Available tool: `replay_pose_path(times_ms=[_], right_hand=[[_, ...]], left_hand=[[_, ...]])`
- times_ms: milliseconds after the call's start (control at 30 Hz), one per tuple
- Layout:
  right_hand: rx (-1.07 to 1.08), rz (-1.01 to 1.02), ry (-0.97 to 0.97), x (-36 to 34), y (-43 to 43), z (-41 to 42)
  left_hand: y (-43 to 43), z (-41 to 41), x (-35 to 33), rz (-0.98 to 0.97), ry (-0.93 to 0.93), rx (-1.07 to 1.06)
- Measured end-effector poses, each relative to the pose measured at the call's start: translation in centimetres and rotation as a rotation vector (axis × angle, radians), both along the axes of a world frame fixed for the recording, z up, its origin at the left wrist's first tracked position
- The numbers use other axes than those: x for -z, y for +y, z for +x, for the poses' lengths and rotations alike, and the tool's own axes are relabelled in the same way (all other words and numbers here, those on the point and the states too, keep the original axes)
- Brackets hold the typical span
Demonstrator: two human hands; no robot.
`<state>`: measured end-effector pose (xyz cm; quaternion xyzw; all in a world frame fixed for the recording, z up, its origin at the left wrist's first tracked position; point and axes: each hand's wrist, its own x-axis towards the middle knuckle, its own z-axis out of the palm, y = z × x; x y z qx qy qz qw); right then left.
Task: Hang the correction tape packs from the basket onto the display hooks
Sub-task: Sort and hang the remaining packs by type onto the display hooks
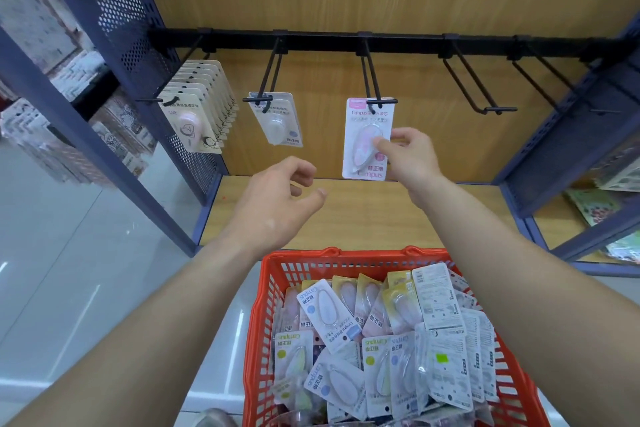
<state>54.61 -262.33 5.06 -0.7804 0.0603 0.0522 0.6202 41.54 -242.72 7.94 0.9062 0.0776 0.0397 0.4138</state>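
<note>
A pink correction tape pack hangs at the tip of the middle display hook. My right hand pinches its right edge. My left hand hovers lower left of the pack, fingers loosely curled and holding nothing. Below, a red basket holds several loose correction tape packs. One bluish pack hangs on the second hook from the left. The leftmost hook carries a full row of pink packs.
Two bare hooks stick out from the black rail on the right. A wooden shelf lies under the hooks. Blue perforated side panels frame the bay. Neighbouring shelves hold other stationery on both sides.
</note>
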Motion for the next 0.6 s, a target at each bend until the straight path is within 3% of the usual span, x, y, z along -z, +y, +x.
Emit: replay_pose_path(times_ms=[133,267,433,600], right_hand=[[-0.022,-0.315,0.023,1.6,-0.7,0.4],[-0.209,-0.546,0.016,3.1,-4.5,-3.2],[-0.382,-0.622,0.093,5.8,-12.0,-10.0],[-0.350,-0.730,0.217,9.4,-16.8,-13.8]], left_hand=[[-0.6,0.0,0.7,0.050,0.047,0.042],[-2.7,-0.7,2.4,0.168,0.153,0.155],[-6.7,-4.1,6.8,0.306,0.303,0.365],[-9.7,-8.1,11.5,0.389,0.498,0.506]])
